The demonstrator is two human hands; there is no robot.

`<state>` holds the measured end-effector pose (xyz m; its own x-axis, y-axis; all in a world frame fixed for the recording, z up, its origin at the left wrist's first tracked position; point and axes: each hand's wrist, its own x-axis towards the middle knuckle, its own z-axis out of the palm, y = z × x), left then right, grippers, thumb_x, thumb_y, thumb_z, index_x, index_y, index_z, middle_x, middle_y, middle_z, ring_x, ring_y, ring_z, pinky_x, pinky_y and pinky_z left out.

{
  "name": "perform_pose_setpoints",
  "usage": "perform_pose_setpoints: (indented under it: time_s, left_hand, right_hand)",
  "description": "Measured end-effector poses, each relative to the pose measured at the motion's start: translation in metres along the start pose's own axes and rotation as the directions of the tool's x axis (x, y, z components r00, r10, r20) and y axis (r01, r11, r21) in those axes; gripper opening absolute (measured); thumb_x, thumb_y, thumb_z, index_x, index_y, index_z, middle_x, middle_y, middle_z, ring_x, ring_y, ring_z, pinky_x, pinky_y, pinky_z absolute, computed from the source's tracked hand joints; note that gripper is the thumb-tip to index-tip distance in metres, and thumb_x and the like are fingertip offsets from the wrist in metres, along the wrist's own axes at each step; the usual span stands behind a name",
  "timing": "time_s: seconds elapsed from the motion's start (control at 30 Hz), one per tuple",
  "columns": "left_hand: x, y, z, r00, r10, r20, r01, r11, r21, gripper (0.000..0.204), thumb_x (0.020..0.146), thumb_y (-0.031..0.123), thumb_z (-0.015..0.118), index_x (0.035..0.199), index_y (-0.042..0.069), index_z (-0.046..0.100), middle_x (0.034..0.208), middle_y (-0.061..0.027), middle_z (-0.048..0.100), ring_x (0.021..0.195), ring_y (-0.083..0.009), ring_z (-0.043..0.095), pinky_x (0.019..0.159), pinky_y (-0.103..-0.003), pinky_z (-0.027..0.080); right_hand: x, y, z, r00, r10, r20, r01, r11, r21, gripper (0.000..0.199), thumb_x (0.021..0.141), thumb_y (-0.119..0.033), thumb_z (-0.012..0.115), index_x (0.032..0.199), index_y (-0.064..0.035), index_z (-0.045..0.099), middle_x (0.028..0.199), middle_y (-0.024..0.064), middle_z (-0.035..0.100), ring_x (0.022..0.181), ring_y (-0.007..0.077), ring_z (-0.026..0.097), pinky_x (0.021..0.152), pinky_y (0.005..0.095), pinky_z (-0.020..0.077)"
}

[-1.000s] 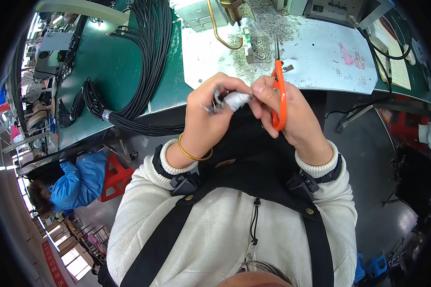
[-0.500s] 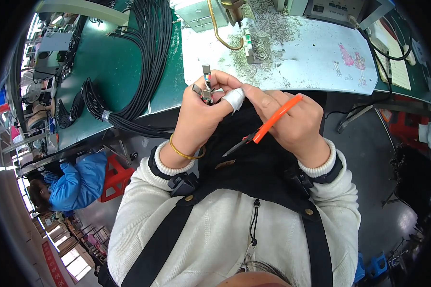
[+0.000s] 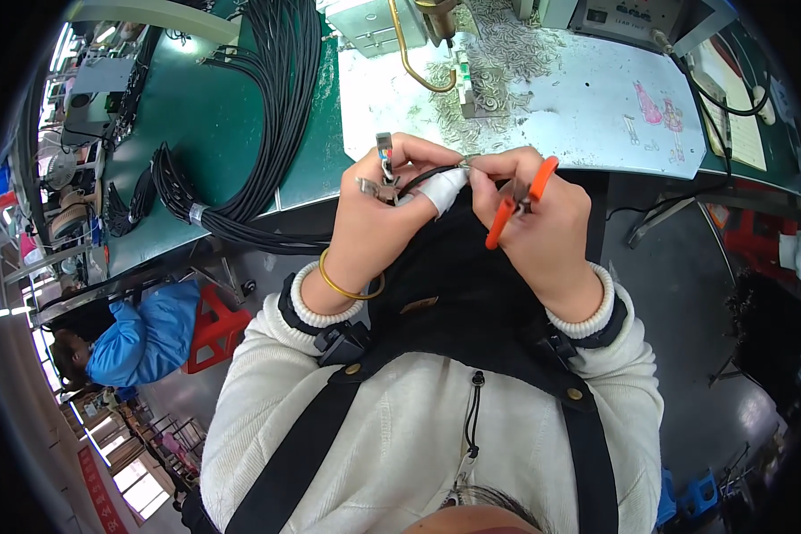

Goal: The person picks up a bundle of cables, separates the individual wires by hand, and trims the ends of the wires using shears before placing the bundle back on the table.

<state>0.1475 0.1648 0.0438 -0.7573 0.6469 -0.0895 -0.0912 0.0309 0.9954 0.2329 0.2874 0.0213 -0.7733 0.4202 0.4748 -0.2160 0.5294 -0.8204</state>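
Note:
My left hand [image 3: 365, 205] is closed around a black cable [image 3: 429, 173], its thumb wrapped in white tape [image 3: 443, 192]. Small metal plug connectors [image 3: 384, 146] with coloured wires stick out between its fingers. Thumb and index finger of my right hand [image 3: 556, 222] pinch the cable's end [image 3: 465, 163], where the two hands meet. Orange-handled pliers [image 3: 500, 222] rest in the right palm, handles spread apart; their jaws are mostly hidden by the hand.
Ahead, a bench machine [image 3: 436, 20] stands over a white board [image 3: 596, 116] strewn with small metal pieces. Bundled black cables [image 3: 276, 116] lie on the green table [image 3: 187, 107] at left. A person in blue [image 3: 156, 334] sits beyond, near a red stool [image 3: 214, 329].
The pliers have turned in my right hand, from jaws pointing down toward me to handles fanned out across the palm. A black cable length now shows between my hands.

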Motion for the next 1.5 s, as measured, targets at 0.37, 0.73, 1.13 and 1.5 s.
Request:
perform_pose_setpoints:
  time_s: [0.37,0.73,1.13,1.5]
  left_hand:
    - [0.005,-0.001,0.002,0.998,-0.045,-0.043,0.047,0.998,0.048,0.016,0.074,-0.001,0.059,0.089,-0.002,0.057,0.072,0.0002,0.057,0.062,-0.0042,0.051,0.055,-0.018,0.041]
    - [0.006,0.005,-0.005,0.992,-0.126,-0.006,0.125,0.984,-0.128,0.015,0.073,0.0,0.059,0.088,-0.002,0.057,0.077,-0.0022,0.059,0.067,-0.0043,0.053,0.06,-0.016,0.042]
    - [0.025,0.01,-0.012,0.965,-0.255,0.062,0.259,0.962,-0.085,0.014,0.075,0.003,0.058,0.088,-0.001,0.057,0.068,0.0021,0.053,0.053,-0.002,0.043,0.045,-0.016,0.031]
    - [0.074,0.004,-0.016,0.945,-0.321,0.068,0.327,0.909,-0.26,0.018,0.076,0.008,0.06,0.092,0.001,0.057,0.059,0.004,0.043,0.044,-0.0025,0.034,0.037,-0.017,0.021]
  right_hand:
    - [0.012,0.001,-0.003,0.798,0.493,0.347,-0.589,0.516,0.622,0.011,0.084,-0.008,0.048,0.087,0.0025,0.047,0.067,0.0074,0.056,0.043,0.0082,0.051,0.037,0.0166,0.0358]
    - [0.0,0.004,-0.004,0.856,0.428,0.291,-0.511,0.787,0.346,0.02,0.079,-0.017,0.058,0.075,0.0008,0.05,0.056,0.0076,0.053,0.04,0.0115,0.049,0.037,0.0213,0.0344]
    - [-0.011,0.016,0.005,0.867,0.364,0.339,-0.37,0.928,-0.051,0.03,0.079,-0.021,0.059,0.064,0.0005,0.047,0.047,0.0054,0.046,0.04,0.01,0.045,0.038,0.0271,0.0311]
    - [0.052,0.024,0.0,0.795,0.589,0.146,-0.597,0.719,0.356,0.019,0.084,-0.02,0.053,0.082,-0.0017,0.049,0.054,0.002,0.047,0.042,0.0066,0.043,0.038,0.0207,0.0376]
